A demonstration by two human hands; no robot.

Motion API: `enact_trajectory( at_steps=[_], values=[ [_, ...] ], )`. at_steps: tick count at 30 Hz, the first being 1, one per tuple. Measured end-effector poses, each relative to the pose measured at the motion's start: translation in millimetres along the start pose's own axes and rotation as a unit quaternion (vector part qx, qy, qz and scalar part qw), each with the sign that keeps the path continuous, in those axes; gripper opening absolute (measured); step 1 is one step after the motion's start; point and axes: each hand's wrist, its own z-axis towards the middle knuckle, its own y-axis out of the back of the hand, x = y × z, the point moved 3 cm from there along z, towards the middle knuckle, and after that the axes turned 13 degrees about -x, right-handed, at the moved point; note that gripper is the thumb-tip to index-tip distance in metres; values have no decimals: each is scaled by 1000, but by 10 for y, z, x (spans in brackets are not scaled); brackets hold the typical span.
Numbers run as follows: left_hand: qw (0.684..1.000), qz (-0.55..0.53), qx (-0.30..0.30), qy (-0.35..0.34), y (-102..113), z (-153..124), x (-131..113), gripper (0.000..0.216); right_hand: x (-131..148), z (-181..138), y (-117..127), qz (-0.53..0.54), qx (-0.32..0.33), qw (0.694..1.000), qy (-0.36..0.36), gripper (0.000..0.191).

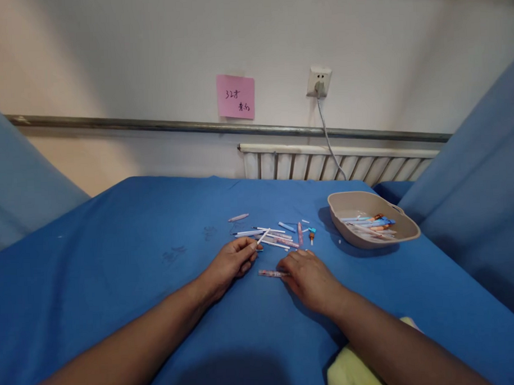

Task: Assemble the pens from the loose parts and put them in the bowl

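Observation:
My left hand (232,262) rests on the blue cloth with its fingers pinched on a thin white pen refill (262,236) that points up and to the right. My right hand (307,276) lies beside it, fingers closed on one end of a clear pinkish pen barrel (270,273) lying flat between the two hands. Just beyond the hands is a scatter of loose pen parts (279,234): white refills, pink and blue barrels and small caps.
A beige oval tray (404,233) holding several assembled pens stands at the right. A blue cloth covers the table (128,259). Behind are a radiator (336,163), a wall socket with cable (319,81) and a pink note (235,96). Something yellow-green (356,369) lies near my right forearm.

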Motion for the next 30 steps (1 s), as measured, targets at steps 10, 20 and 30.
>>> enact_trajectory(
  at_steps=[10, 20, 30],
  values=[
    [973, 173, -8, -153, 53, -31, -79, 29, -371, 35, 109, 222, -188, 945, -152, 24],
    [905, 336, 24, -259, 39, -87, -179, 28, -445, 38, 112, 242, -200, 935, -167, 25],
    [869, 389, 58, -301, -69, -310, -196, 29, -279, 10, 108, 219, -145, 960, -93, 20]
  ],
)
